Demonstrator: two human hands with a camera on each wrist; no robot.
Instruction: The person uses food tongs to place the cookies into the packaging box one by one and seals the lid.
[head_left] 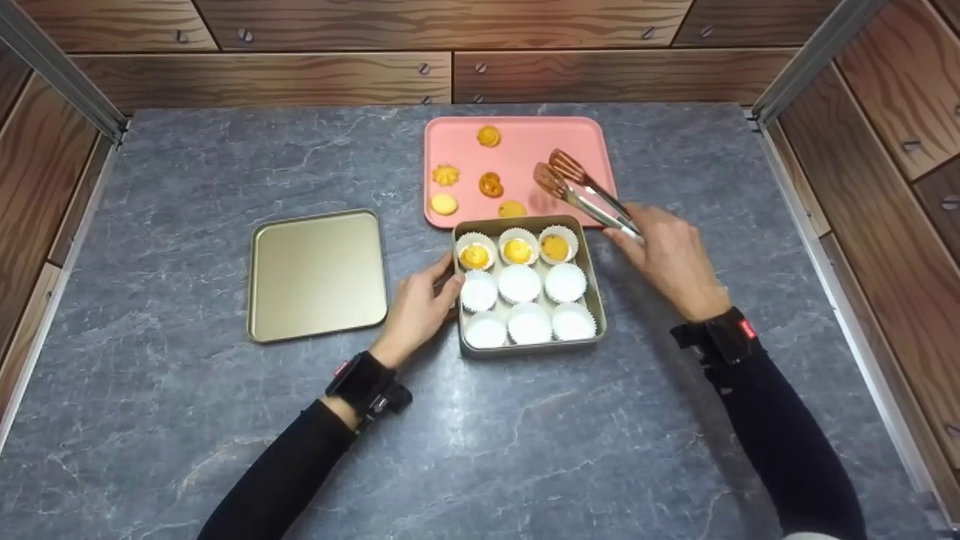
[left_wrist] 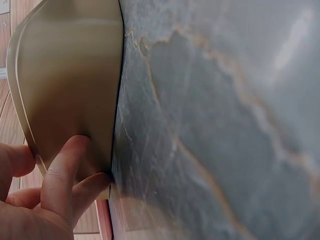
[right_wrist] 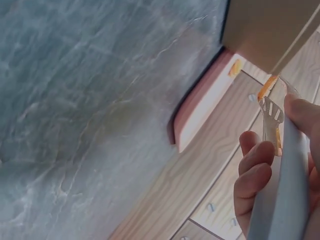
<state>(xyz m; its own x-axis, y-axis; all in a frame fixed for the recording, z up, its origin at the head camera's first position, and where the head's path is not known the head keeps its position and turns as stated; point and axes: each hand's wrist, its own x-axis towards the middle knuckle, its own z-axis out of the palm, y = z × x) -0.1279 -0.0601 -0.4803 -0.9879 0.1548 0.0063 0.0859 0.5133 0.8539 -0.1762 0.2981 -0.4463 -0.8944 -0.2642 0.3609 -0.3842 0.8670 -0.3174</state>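
A square gold cookie tin (head_left: 529, 349) holds rows of white paper cups (head_left: 519, 283); the far row has cookies (head_left: 555, 247) in its three cups. My left hand (head_left: 420, 304) holds the tin's left side, thumb at the rim and fingers (left_wrist: 62, 175) against the outer wall. My right hand (head_left: 667, 259) grips a pair of metal serving tongs (head_left: 592, 204), with slotted ends spread apart above the right part of a pink tray (head_left: 517, 127). Nothing shows between the tong ends. Several cookies (head_left: 491, 184) lie on the tray's left and middle.
The gold tin lid (head_left: 319, 277) lies flat on the grey marbled table (head_left: 480, 450), left of the tin. The tray sits directly behind the tin, whose far rim overlaps its front edge in the head view. Wood-patterned panels (head_left: 322, 79) enclose the table.
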